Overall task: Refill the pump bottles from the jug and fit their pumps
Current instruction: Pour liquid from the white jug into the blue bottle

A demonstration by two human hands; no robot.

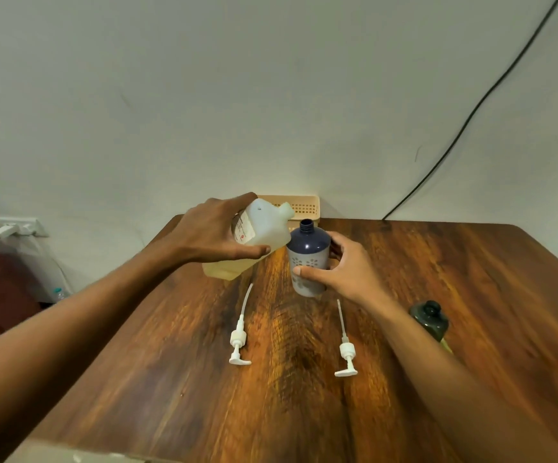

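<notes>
My left hand (214,233) grips a translucent jug (264,233) of pale yellow liquid, tilted with its open spout close to the neck of a blue and white pump bottle (308,253). That bottle stands upright and uncapped on the wooden table (437,279), with my right hand (341,270) wrapped around its side. Two white pumps lie flat on the table nearer to me, one on the left (239,342) and one on the right (346,354). A dark green bottle (429,319) sits at the right, partly behind my right forearm.
A beige perforated basket (299,206) stands against the wall behind the jug. A black cable (471,115) runs down the wall to the table's far edge. Left of the table are a white wall fitting (10,227) and a dark red surface (0,292).
</notes>
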